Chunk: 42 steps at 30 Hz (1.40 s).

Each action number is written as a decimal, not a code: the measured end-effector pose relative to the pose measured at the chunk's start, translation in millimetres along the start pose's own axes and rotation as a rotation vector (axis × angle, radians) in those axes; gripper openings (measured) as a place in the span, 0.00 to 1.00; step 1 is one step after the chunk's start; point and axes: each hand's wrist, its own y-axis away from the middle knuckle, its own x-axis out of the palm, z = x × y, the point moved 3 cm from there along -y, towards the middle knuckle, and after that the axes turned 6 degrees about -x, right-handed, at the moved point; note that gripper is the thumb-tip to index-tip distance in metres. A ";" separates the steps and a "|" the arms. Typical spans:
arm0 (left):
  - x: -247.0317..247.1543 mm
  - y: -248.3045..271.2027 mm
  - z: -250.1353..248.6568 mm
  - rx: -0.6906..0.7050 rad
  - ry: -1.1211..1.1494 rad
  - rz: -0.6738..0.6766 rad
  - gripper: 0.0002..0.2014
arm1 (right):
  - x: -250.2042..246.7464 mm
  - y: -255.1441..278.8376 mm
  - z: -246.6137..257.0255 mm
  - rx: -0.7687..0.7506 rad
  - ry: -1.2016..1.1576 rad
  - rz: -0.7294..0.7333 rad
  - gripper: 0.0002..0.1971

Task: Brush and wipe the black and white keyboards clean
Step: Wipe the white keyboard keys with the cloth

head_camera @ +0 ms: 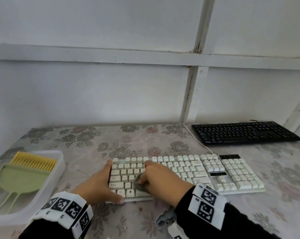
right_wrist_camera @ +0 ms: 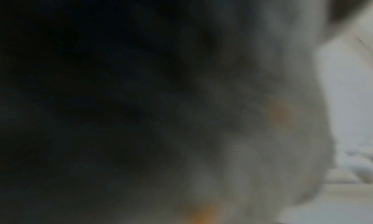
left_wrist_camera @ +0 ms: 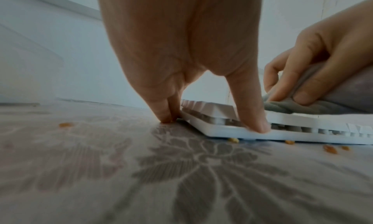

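The white keyboard (head_camera: 187,173) lies near the front of the flowered table (head_camera: 87,144), its long axis running left to right across the person. Both hands are at its left end. The left hand (head_camera: 101,184) braces that short edge, fingers straight along the side and thumb pressed on the front corner; the left wrist view shows a fingertip on the tray's rim, so it steadies the board without wrapping round it. The right hand (head_camera: 161,178) sits on the letter keys just beside it, fingers curled tight around a bunched grey cloth (head_camera: 139,184) pressed onto the lower rows. The right wrist view is dark and blurred and tells me nothing more.

Almost the whole keyboard stretches away to the right of the cloth, so I judge the wipe must travel rightward along the rows, away from the bracing hand. Orange crumbs (left_wrist_camera: 290,142) lie on the table under the front edge.

The black keyboard (head_camera: 245,132) sits farther back on the right, well apart and nearer the right hand. The yellow-bristled brush (head_camera: 33,161) rests with its green dustpan (head_camera: 23,178) in a clear tray (head_camera: 59,163) to the left
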 end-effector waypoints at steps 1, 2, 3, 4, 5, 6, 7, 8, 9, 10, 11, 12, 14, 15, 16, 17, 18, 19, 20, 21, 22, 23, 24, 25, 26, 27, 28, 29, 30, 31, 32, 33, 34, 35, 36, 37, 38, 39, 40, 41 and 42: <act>0.1 -0.6 0.9 0.005 0.009 0.005 0.65 | -3.0 3.1 -3.1 0.006 0.012 -0.008 0.12; 0.2 -1.0 1.2 0.016 0.019 0.009 0.64 | -5.8 4.1 -3.8 0.007 0.019 -0.016 0.13; 0.3 -2.0 2.0 0.021 0.024 0.010 0.64 | -8.6 3.3 -1.7 -0.004 0.013 -0.032 0.12; 0.1 -1.9 1.7 0.023 0.031 0.010 0.64 | -10.8 0.8 2.9 -0.023 -0.010 -0.047 0.11; 0.0 -1.8 1.2 0.022 0.039 0.009 0.64 | -12.1 -2.3 8.7 -0.051 -0.040 -0.059 0.10; 0.0 -1.4 0.5 0.021 0.044 0.007 0.64 | -11.4 -5.5 14.4 -0.080 -0.066 -0.067 0.10; 0.1 -1.1 -0.2 0.021 0.048 0.005 0.64 | -9.3 -8.1 18.8 -0.100 -0.075 -0.067 0.10; 0.0 -0.9 -0.2 0.020 0.048 0.004 0.63 | -5.6 -9.6 21.3 -0.105 -0.068 -0.057 0.10; 0.2 -0.8 -0.1 0.019 0.045 0.005 0.64 | -2.0 -9.4 22.0 -0.101 -0.056 -0.040 0.10; 0.1 -0.4 0.1 0.015 0.042 0.007 0.64 | 1.2 -7.9 20.2 -0.088 -0.048 -0.028 0.09; 0.0 -0.9 0.6 0.011 0.036 0.007 0.65 | 1.8 -5.3 16.0 -0.070 -0.045 -0.021 0.09; 0.0 -0.7 0.7 0.008 0.029 0.006 0.65 | 0.7 -1.5 10.5 -0.051 -0.043 -0.015 0.10; -0.2 0.5 -0.1 -0.007 0.012 0.007 0.65 | -5.1 7.5 -1.3 -0.024 -0.032 0.001 0.11; -0.2 1.5 -0.9 -0.015 0.008 0.010 0.65 | -8.5 12.1 -6.7 -0.018 -0.029 0.012 0.10; -0.1 1.9 -1.7 -0.016 0.007 0.012 0.65 | -11.1 16.5 -11.1 -0.015 -0.026 0.021 0.09; 0.0 1.9 -2.6 -0.011 0.009 0.015 0.65 | -13.5 20.2 -14.4 -0.008 -0.016 0.029 0.09; 0.0 1.8 -3.0 -0.006 0.010 0.020 0.65 | -14.2 22.8 -17.0 0.002 -0.005 0.035 0.09; 0.2 2.1 -3.3 -0.004 0.010 0.026 0.65 | -14.4 24.4 -19.1 0.014 0.005 0.037 0.09; 0.4 2.3 -3.3 -0.003 0.012 0.030 0.65 | -14.4 24.7 -20.3 0.027 0.016 0.035 0.09; 0.3 2.2 -3.1 -0.002 0.018 0.031 0.65 | -14.9 23.8 -20.9 0.041 0.031 0.027 0.10; 0.3 1.5 -2.4 0.001 0.023 0.031 0.65 | -15.7 22.6 -21.0 0.053 0.048 0.010 0.10; -0.1 1.0 -1.7 0.005 0.027 0.030 0.65 | -17.2 21.3 -20.0 0.058 0.061 -0.012 0.10; -0.3 1.3 -1.6 0.006 0.026 0.031 0.65 | -19.1 20.9 -18.9 0.053 0.062 -0.031 0.11; -0.4 1.7 -1.3 0.004 0.023 0.031 0.65 | -20.9 21.6 -17.7 0.037 0.049 -0.041 0.11; -0.5 1.6 -1.5 0.004 0.020 0.029 0.65 | -22.3 23.3 -17.1 0.017 0.032 -0.042 0.11; -0.4 1.5 -1.6 0.003 0.016 0.029 0.65 | -23.4 26.1 -17.1 0.003 0.020 -0.036 0.10; -0.6 1.2 -1.5 0.001 0.009 0.028 0.65 | -23.6 29.5 -18.5 0.002 0.010 -0.025 0.10; -0.9 1.7 -2.0 0.000 0.003 0.027 0.65 | -24.4 33.4 -21.2 0.011 0.003 -0.015 0.11; -0.9 1.5 -1.9 0.001 -0.001 0.026 0.65 | -25.1 37.7 -25.2 0.026 0.001 -0.007 0.11; -0.9 1.1 -1.6 0.008 -0.004 0.026 0.65 | -26.5 41.9 -30.1 0.041 0.005 -0.003 0.12; -0.9 0.3 -0.7 0.015 -0.008 0.026 0.65 | -28.6 45.9 -34.7 0.056 0.015 -0.004 0.12; -0.8 -0.4 0.6 0.020 -0.012 0.027 0.65 | -30.7 49.7 -39.6 0.075 0.026 -0.001 0.12; -0.8 -1.0 1.4 0.022 -0.015 0.026 0.65 | -32.9 53.3 -44.8 0.096 0.034 0.004 0.12; -0.6 -1.6 1.7 0.024 -0.017 0.023 0.65 | -34.8 56.2 -49.8 0.118 0.043 0.012 0.12; -0.4 -2.5 1.9 0.026 -0.021 0.021 0.65 | -36.5 58.2 -54.5 0.139 0.062 0.019 0.12; -0.2 -2.7 1.8 0.026 -0.024 0.022 0.66 | -38.0 59.4 -57.9 0.157 0.087 0.025 0.13; -0.1 -3.2 2.1 0.024 -0.024 0.022 0.66 | -39.4 59.1 -59.5 0.166 0.107 0.028 0.13; 0.1 -3.2 1.9 0.024 -0.021 0.024 0.66 | -40.0 58.4 -59.4 0.165 0.119 0.026 0.13; 0.1 -3.0 1.7 0.021 -0.020 0.023 0.66 | -40.2 56.2 -57.5 0.151 0.118 0.021 0.12; -0.2 -2.2 0.9 0.018 -0.021 0.021 0.66 | -39.9 53.7 -54.1 0.131 0.106 0.014 0.11; -0.2 -1.5 0.3 0.011 -0.021 0.019 0.65 | -38.8 51.5 -49.9 0.114 0.086 0.006 0.10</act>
